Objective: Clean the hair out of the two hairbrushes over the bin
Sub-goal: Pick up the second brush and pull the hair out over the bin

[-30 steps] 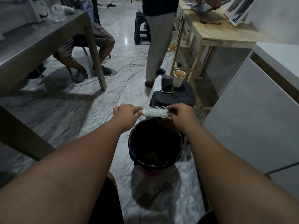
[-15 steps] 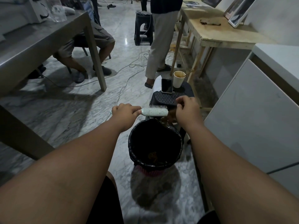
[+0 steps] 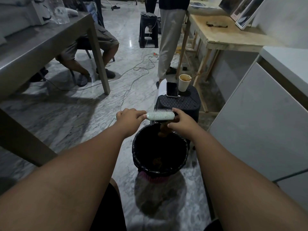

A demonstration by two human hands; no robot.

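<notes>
**Clearing a brush above the bin**

Standing on a grey-veined marble floor (image 3: 83, 117), a black-lined round bin (image 3: 135, 157) sits before a black plastic stool (image 3: 180, 104). Directly above the bin, the left hand (image 3: 129, 119) fists the pale green bristled hairbrush (image 3: 160, 116), hiding its handle. The right hand (image 3: 181, 122) pinches the brush's free end, where a brown hair tuft (image 3: 164, 130) dangles; its fingertips are hidden. The bin's dark inside is hard to make out.

Looks like a makeshift workroom: marble floor (image 3: 66, 117) trailed with cables (image 3: 136, 69), rough wooden tabletop (image 3: 221, 35), plastic stool (image 3: 148, 30).
</notes>
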